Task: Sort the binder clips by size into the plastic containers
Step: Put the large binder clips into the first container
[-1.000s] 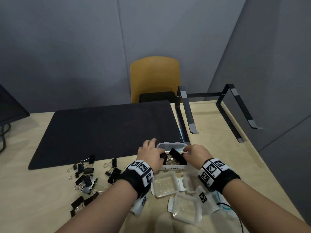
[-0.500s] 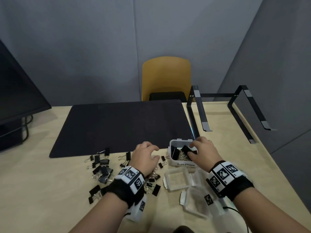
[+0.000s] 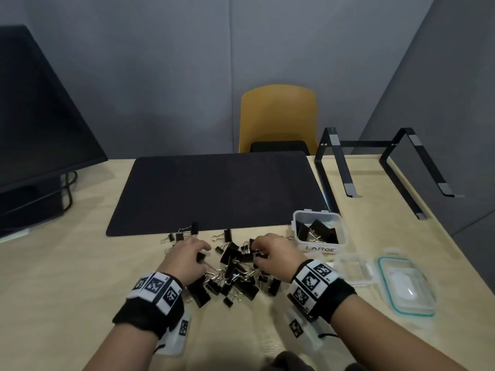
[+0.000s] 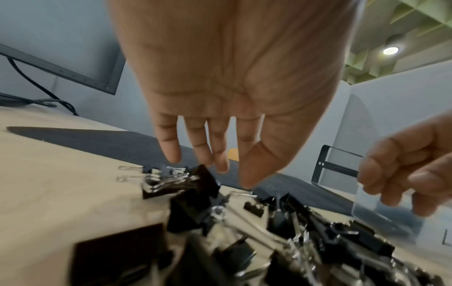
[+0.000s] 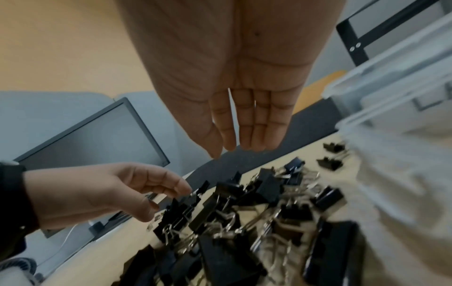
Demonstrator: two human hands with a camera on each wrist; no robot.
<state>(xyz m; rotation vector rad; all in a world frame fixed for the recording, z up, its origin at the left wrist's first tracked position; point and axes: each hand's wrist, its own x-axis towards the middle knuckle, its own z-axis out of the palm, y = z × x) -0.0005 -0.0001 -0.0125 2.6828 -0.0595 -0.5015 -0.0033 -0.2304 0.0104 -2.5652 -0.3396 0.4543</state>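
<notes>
From the head view, a pile of black binder clips (image 3: 235,274) lay on the wooden bench (image 3: 67,277), just in front of the near edge of a dark mat (image 3: 214,188). The left hand (image 3: 184,259) and the right hand (image 3: 273,253) both hovered over the pile, fingers bent downward toward the clips; whether either touched a clip could not be told from here. To the right of the pile stood a clear container labelled LARGE (image 3: 320,231), with several big clips inside. Further right lay an empty clear container (image 3: 356,269) and a teal-rimmed lid (image 3: 407,287). A monitor (image 3: 40,116) stood at the left, a yellow chair (image 3: 278,116) behind the bench.

From the left wrist view, the left hand (image 4: 232,87) hung above the clips (image 4: 269,222) with its fingers (image 4: 171,147) loosely extended, holding nothing. The right hand (image 4: 403,166) showed at the right edge, fingers curled.

From the right wrist view, the right hand (image 5: 234,87) had straight fingers (image 5: 249,125) pointing down, holding nothing, above the clips (image 5: 244,212). The left hand (image 5: 97,193) reached in, fingertips close to a small clip.
</notes>
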